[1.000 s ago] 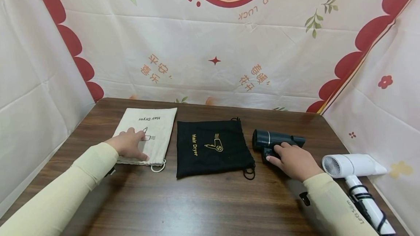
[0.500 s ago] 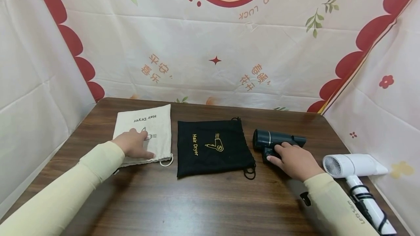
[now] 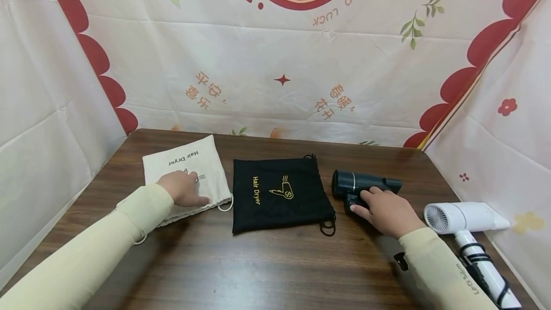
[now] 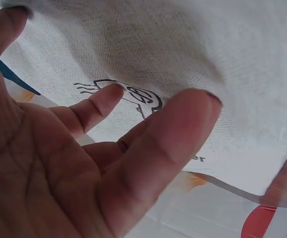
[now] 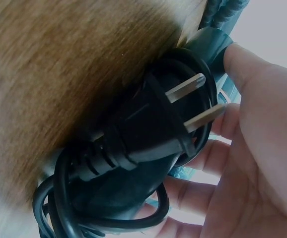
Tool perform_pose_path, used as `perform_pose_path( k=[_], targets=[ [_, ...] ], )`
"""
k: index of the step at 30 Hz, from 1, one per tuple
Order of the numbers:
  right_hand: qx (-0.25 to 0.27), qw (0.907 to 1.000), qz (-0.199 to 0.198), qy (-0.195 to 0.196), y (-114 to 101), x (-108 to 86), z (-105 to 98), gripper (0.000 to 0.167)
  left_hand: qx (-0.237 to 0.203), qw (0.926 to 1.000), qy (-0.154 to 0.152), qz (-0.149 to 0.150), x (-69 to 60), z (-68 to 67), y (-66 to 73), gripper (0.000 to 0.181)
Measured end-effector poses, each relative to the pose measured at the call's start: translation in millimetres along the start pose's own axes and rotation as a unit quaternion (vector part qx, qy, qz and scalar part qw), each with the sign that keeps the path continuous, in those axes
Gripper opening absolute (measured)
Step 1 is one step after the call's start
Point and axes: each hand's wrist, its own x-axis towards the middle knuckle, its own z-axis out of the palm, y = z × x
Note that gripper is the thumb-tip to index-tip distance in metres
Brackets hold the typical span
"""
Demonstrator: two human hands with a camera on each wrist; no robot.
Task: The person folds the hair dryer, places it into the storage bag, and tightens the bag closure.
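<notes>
My left hand (image 3: 182, 188) rests with spread fingers on a white drawstring bag (image 3: 205, 154) printed "Hair Dryer", lying tilted at the table's left. The left wrist view shows straight fingertips pressing the bag's cloth (image 4: 252, 148), dented under them. At the right, my right hand (image 3: 387, 210) holds a dark hair dryer (image 3: 355, 183) near its handle, thumb on one side and fingers on the other. Its black plug (image 5: 143, 124) and wound cord show in the right wrist view. Between the hands a black drawstring bag (image 3: 275, 219) lies flat, its printing sideways.
A white hair dryer (image 3: 460, 216) with a cord around its handle lies at the right edge, beside the right forearm. The brown wooden table (image 3: 258, 271) has printed cloth walls (image 3: 241, 51) at the back and both sides. The white bag's drawstring loop lies close to the black bag.
The white bag has turned counterclockwise under my left hand, its near right corner shifting toward the black bag. The left hand has slid slightly right. My right hand and the dark hair dryer stay put.
</notes>
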Motion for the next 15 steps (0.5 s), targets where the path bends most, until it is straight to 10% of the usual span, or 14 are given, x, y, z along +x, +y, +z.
perform_pose_path(
  k=[15],
  targets=[
    [0.001,1.0,0.001,0.005,1.0,0.5,1.4,0.044,-0.005,0.9999,-0.01,-0.013,2.4,0.0,5.8,0.077]
  ],
)
